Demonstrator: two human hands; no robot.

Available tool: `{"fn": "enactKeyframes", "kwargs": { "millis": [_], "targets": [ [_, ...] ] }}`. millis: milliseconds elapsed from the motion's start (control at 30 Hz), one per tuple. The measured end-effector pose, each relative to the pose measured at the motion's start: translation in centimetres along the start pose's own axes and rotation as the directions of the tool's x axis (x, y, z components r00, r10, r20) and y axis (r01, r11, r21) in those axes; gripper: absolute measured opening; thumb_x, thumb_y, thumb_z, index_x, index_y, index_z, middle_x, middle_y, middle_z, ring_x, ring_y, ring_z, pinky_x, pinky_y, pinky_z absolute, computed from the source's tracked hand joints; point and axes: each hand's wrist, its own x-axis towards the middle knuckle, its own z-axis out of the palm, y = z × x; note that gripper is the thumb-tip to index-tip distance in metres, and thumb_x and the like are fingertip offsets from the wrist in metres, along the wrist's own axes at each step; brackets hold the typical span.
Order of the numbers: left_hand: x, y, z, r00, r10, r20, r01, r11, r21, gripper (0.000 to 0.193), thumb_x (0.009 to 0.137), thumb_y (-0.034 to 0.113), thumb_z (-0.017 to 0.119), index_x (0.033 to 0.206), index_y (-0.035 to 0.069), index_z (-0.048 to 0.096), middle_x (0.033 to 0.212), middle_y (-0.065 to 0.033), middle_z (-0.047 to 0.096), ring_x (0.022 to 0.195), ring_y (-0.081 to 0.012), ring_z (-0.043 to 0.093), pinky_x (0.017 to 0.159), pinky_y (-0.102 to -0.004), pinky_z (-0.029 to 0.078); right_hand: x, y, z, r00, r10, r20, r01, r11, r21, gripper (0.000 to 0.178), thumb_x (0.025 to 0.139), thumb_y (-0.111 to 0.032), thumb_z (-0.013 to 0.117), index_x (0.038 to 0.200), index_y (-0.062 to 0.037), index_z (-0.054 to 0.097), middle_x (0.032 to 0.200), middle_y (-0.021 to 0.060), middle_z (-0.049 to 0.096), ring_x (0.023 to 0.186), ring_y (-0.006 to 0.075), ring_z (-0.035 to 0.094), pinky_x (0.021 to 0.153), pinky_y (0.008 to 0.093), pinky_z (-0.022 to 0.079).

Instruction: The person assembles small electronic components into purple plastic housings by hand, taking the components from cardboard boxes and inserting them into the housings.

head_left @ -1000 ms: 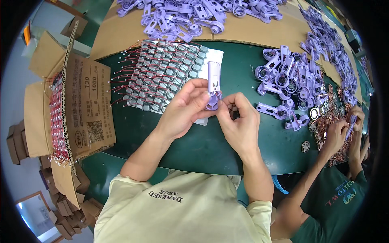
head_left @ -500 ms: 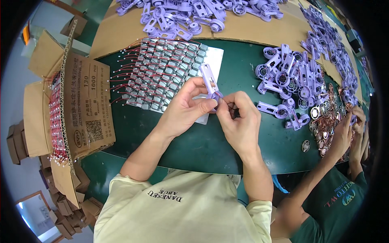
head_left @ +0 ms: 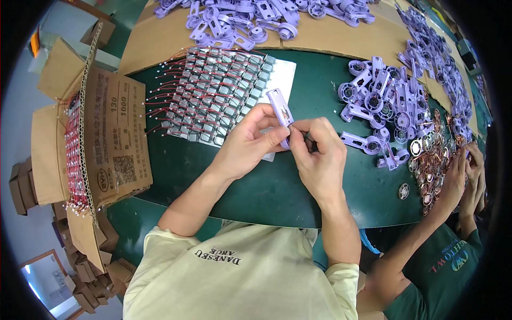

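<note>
Over the dark green table, my left hand (head_left: pixel 248 141) is closed around a purple plastic housing (head_left: pixel 279 108), its long slotted end pointing up and away. The round lower end is mostly covered by my fingers. My right hand (head_left: pixel 319 154) meets it there, thumb and forefinger pinched together against the housing's right edge; whatever lies between those fingertips is hidden. Just beyond my left hand lies a block of small silver motors (head_left: pixel 213 96) in rows, red wires trailing off to the left.
An opened cardboard box (head_left: pixel 117 133) of wired motors stands at left. Purple housings (head_left: pixel 381 101) are piled at right, with more (head_left: pixel 240 21) on cardboard at the back. Beside copper-coloured round parts (head_left: pixel 426 165), a co-worker's hands (head_left: pixel 464 168) work at far right.
The housing has turned in my left hand, so its slotted face now tilts right and the ring end shows less. My right fingers stay at its lower end.
</note>
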Motion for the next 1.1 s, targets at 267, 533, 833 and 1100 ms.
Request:
{"fn": "enactKeyframes", "kwargs": {
  "millis": [267, 533, 833, 1100],
  "targets": [
    [0.4, 1.1, -1.6, 0.97, 0.149, -0.19, -0.165, 0.984, -0.068, 0.016, 0.096, 0.01, 0.055, 0.11, 0.004, 0.048, 0.103, -0.0081, 0.061, 0.096, -0.0149, 0.063, 0.086, -0.0349, 0.056, 0.3, 0.0, -0.9, 0.971, 0.147, 0.191, -0.17, 0.979, 0.112, 0.021, 0.082, -0.005, 0.07, 0.101, -0.0011, 0.062, 0.087, 0.0096, 0.062, 0.068, 0.0188, 0.062, 0.059, 0.0284, 0.049],
    [0.7, 0.4, -1.4, 0.937, 0.313, -0.157, -0.291, 0.945, 0.15, 0.027, 0.093, 0.005, 0.06, 0.116, 0.0, 0.047, 0.112, -0.0113, 0.057, 0.102, -0.0158, 0.061, 0.088, -0.0304, 0.053, 0.6, 0.1, -1.5, 0.973, 0.149, 0.179, -0.158, 0.987, 0.034, 0.022, 0.081, -0.003, 0.072, 0.101, 0.0002, 0.064, 0.085, 0.0058, 0.062, 0.07, 0.0105, 0.058, 0.062, 0.0233, 0.046],
    [0.2, -0.6, -0.2, 0.987, 0.152, -0.056, -0.143, 0.979, 0.143, 0.022, 0.092, 0.001, 0.06, 0.112, -0.005, 0.056, 0.104, -0.0083, 0.065, 0.097, -0.0129, 0.063, 0.085, -0.0259, 0.051, -0.1, 1.5, -0.4, 0.962, 0.219, 0.163, -0.272, 0.828, 0.491, 0.021, 0.086, 0.002, 0.067, 0.105, 0.0032, 0.059, 0.085, 0.0046, 0.064, 0.075, 0.0076, 0.061, 0.067, 0.0226, 0.05],
    [-0.2, -0.4, -0.5, 0.973, 0.216, -0.075, -0.182, 0.931, 0.318, 0.024, 0.095, 0.008, 0.059, 0.115, -0.005, 0.058, 0.103, -0.006, 0.066, 0.094, -0.0094, 0.061, 0.081, -0.0237, 0.049, 0.1, 0.6, -0.6, 0.987, 0.094, 0.13, -0.105, 0.992, 0.074, 0.018, 0.084, 0.005, 0.065, 0.101, 0.0026, 0.06, 0.093, 0.0068, 0.062, 0.08, 0.0118, 0.065, 0.068, 0.0243, 0.052]
  ]
}}
